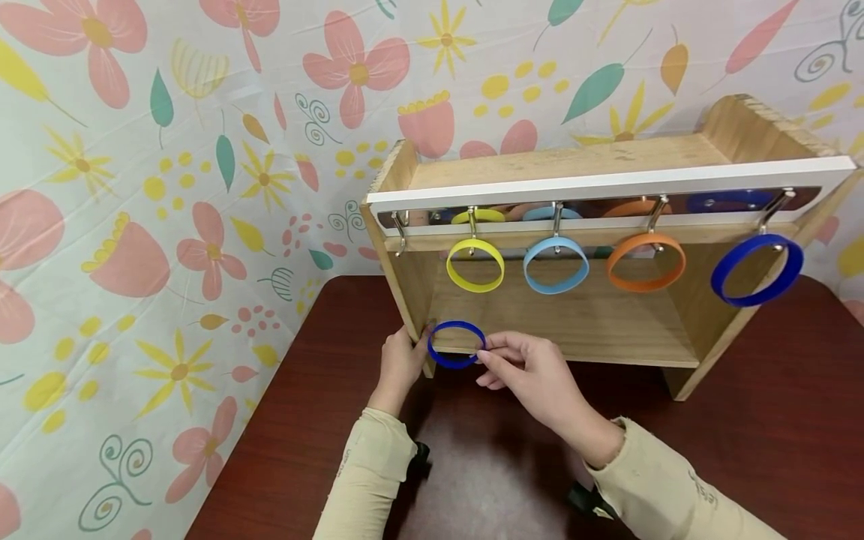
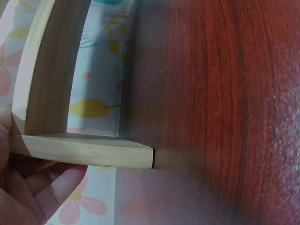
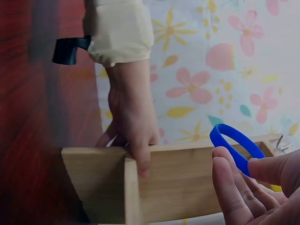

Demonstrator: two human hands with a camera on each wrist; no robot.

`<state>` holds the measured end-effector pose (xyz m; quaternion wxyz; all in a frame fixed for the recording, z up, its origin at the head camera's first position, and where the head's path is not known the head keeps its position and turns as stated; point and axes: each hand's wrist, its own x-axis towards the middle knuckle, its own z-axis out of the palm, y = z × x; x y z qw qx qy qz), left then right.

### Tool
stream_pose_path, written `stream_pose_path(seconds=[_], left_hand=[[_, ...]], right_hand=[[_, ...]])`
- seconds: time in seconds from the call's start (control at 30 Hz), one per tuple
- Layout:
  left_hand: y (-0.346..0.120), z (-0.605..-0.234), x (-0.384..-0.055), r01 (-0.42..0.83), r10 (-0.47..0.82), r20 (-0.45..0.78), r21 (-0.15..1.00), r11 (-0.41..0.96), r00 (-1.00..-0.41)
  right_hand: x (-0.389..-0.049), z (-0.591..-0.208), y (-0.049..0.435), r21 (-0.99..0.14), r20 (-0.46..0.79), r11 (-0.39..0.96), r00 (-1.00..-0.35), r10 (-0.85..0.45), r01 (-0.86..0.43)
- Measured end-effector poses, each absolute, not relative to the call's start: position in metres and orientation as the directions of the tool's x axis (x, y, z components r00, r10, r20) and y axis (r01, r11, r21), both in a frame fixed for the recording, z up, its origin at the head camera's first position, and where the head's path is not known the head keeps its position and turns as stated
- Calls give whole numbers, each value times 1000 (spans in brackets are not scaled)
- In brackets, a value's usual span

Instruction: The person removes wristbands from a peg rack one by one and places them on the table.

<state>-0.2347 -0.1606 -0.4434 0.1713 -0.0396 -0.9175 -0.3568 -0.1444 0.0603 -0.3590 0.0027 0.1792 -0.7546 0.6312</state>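
Observation:
My right hand pinches a dark blue silicone wristband between thumb and fingers, in front of the shelf's lower left. In the right wrist view the same blue wristband stands out from the fingertips. My left hand grips the left side panel of a wooden shelf, thumb inside and fingers outside, as the left wrist view also shows at the panel. Along the shelf's front, hooks hold a yellow wristband, a light blue one, an orange one and another dark blue one. The leftmost hook carries no band.
The shelf stands on a dark red-brown table, close to a wall cloth printed with flowers and leaves. A white strip runs along the shelf's upper front edge, above the mirror-like hook plate. Black straps circle both wrists.

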Motion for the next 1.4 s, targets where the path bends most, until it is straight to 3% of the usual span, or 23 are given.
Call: stream_pose_path(seconds=[0.5, 1.4], left_hand=[[-161, -445, -235, 174, -69, 322, 667, 725, -944], [-160, -445, -234, 178, -63, 309, 689, 702, -949]], right_hand=[[-143, -383, 63, -981, 122, 112, -953, -278, -159], [-149, -439, 56, -991, 5, 120, -924, -382, -55]])
